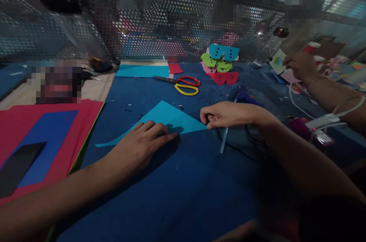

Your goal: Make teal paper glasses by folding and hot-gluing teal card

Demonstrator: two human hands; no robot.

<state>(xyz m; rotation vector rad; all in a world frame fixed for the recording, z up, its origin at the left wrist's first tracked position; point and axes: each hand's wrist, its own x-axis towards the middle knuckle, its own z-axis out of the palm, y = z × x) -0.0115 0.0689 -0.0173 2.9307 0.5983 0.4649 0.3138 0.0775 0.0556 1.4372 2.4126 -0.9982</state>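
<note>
A light-blue sheet of paper (162,116), folded into a triangle, lies on the dark blue table (177,192) in front of me. My left hand (145,139) rests on its lower edge with the fingers stretched out. At the paper's right corner my right hand (219,116) has its fingertips pinched on the tip. Beyond the paper lie scissors (187,84) with one red and one yellow handle. Just past my right wrist is a dark blue glue gun (247,97), partly hidden, with a clear glue stick (224,141) near it.
Red sheets (88,120) with blue and black pieces on top lie at left. Cut paper shapes (220,58) are piled at the back, by a perforated metal panel (171,16). A co-worker's hand (301,66) holds something at right, near a white power strip (323,120) and cables.
</note>
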